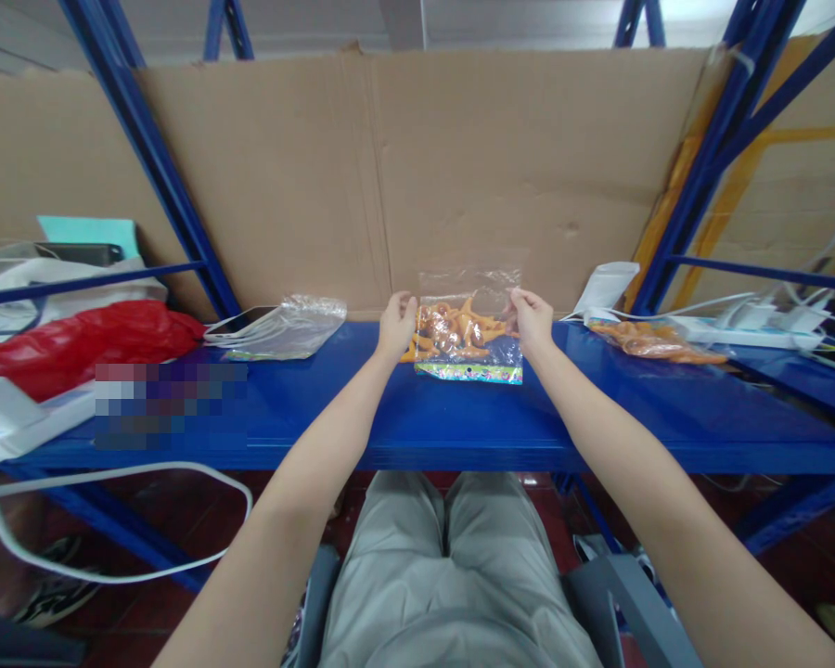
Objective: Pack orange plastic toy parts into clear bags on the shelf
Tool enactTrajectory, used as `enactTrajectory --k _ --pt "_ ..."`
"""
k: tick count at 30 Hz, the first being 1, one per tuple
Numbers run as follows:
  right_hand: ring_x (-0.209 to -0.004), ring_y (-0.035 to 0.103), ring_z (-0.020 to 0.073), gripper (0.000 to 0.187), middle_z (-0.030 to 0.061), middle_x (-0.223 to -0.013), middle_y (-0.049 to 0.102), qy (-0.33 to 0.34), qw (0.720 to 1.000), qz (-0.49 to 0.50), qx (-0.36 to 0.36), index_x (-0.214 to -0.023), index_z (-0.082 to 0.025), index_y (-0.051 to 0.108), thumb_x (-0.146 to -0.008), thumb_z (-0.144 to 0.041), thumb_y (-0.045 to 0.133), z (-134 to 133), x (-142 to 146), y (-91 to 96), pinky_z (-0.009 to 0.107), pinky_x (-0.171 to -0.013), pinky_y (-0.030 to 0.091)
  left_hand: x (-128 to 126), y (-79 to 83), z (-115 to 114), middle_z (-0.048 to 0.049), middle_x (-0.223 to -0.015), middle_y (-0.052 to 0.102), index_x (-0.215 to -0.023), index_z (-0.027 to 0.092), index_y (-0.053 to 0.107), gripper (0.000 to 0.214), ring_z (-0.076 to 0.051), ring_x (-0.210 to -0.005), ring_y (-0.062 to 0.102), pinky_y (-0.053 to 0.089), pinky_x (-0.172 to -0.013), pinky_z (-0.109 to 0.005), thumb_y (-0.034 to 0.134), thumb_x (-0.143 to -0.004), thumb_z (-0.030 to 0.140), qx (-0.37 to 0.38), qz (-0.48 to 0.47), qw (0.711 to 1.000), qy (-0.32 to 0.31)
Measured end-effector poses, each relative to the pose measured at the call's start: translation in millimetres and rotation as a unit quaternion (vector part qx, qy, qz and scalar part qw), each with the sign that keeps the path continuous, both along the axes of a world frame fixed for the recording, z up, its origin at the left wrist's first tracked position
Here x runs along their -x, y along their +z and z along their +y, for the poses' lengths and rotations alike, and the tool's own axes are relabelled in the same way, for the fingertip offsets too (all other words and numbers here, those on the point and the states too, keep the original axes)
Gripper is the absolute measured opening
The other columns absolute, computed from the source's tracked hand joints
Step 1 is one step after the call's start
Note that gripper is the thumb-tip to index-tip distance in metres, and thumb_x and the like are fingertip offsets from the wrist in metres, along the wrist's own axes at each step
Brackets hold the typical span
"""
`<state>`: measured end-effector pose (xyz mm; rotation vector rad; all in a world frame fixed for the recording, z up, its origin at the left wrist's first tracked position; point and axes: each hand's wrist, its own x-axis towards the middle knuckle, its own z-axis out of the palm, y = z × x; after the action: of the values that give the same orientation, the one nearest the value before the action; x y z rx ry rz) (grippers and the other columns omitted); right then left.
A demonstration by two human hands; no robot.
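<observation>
At the far left edge of the blue metal shelf lies a crumpled red plastic bag, with a white flat package in front of it at the front left corner. A white cable loops below the shelf's front edge there. Further in, near the back edge, a small heap of empty clear plastic bags rests flat.

Just right of that heap, the left hand pinches the left side of a clear plastic bag filled with orange plastic pieces, fingers closed on the film. This bag stands at the middle of the shelf close to the back edge, its multicoloured printed strip down against the surface and its open top upward, in front of the brown cardboard sheet that backs the shelf. The right hand grips the bag's right side in the same way, thumb and fingers closed on it.

Right of the hands, a white pouch leans at the back edge. Beside it lies a second clear bag of orange pieces, flat on its side. A white power strip with plugged cables sits toward the right edge.
</observation>
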<state>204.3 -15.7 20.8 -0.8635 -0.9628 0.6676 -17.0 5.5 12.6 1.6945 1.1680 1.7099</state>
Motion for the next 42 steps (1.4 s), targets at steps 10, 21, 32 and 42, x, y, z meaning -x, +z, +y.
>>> enactTrajectory --k 10,21,32,42 --pt "-0.036 0.04 0.0064 0.024 -0.0074 -0.057 0.053 -0.073 0.994 0.074 -0.028 -0.084 -0.021 0.06 -0.082 -0.045 0.06 21 -30 -0.9 0.022 -0.037 0.037 -44 -15.1 -40 -0.0141 -0.16 0.02 -0.152 0.025 0.021 0.077 -0.032 -0.147 0.017 0.009 -0.116 -0.057 0.052 -0.088 0.052 -0.311 0.441 0.841 -0.035" --pt "-0.043 0.05 0.0082 0.021 -0.0061 -0.064 0.058 -0.031 0.995 0.094 -0.017 -0.087 -0.022 0.059 -0.081 -0.042 0.061 21 -23 -0.6 0.021 -0.042 0.04 -45 -11.5 -26 -0.0118 -0.154 0.036 -0.151 0.019 0.029 0.065 -0.024 -0.144 0.029 0.011 -0.119 -0.054 0.035 -0.088 0.008 -0.32 0.546 0.773 0.036" --pt "-0.041 0.051 0.0053 0.017 -0.0078 -0.071 0.062 0.053 0.99 0.127 0.04 -0.094 -0.023 0.053 -0.078 -0.018 0.057 -2 -10 9.3 0.017 -0.039 0.04 68 63.9 3 -0.0079 -0.151 0.041 -0.137 0.016 0.049 0.056 -0.022 -0.143 0.032 0.009 -0.119 -0.054 0.035 -0.083 0.007 -0.199 0.491 0.831 0.172" --pt "-0.035 0.046 0.0052 0.016 -0.0092 -0.062 0.059 0.033 0.984 0.147 0.094 -0.086 -0.022 0.049 -0.078 -0.008 0.049 -15 2 15.4 0.017 -0.035 0.038 207 22.9 -11 -0.0143 -0.142 0.049 -0.124 0.014 0.062 0.055 -0.026 -0.136 0.043 0.03 -0.111 -0.052 0.03 -0.079 0.007 0.06 0.567 0.765 0.299"
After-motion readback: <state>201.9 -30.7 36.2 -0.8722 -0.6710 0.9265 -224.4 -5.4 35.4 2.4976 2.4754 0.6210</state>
